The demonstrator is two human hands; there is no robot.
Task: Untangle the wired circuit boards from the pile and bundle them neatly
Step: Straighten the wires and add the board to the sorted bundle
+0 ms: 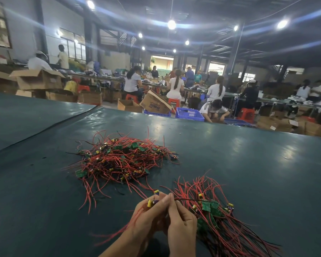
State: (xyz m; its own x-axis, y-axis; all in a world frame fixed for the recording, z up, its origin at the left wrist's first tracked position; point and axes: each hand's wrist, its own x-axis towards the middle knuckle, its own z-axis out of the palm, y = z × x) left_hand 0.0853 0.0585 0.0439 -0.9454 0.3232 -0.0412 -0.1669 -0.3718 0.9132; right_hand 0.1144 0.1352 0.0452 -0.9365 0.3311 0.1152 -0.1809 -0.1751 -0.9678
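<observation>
Green sheeting covers the table [248, 164]. Beyond the fingers and a little to their left lies the pile [122, 160] of red-wired boards, well apart from them. Just right of the fingers the bundle [217, 219] fans out, its wires roughly aligned, close beside the right hand [182, 222]. The left hand [146, 216] curls its fingers round a board [152, 203] with yellow capacitors. The right-hand fingers [171, 201] pinch a black wire [189, 199] that runs toward the bundle.
</observation>
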